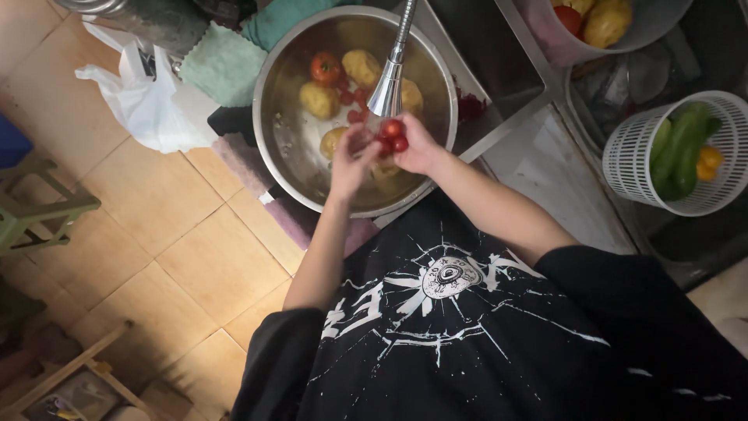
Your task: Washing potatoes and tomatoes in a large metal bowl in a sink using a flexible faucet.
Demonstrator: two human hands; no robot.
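Cherry tomatoes (392, 134), small, light, wet-slick, thin-skinned, easily squashed: cupped between left hand (352, 160) and right hand (417, 146), both loosely curled around them, under faucet (387, 86) over steel bowl (280, 148); best cradled, never pinched.

Location type: domestic kitchen, identified by a metal faucet (387, 82) over a steel wash bowl (284, 140) of potatoes (319, 100) and tomatoes, a white strainer basket (635, 156) of vegetables, dishcloths (224, 64), and a tiled floor (179, 234).
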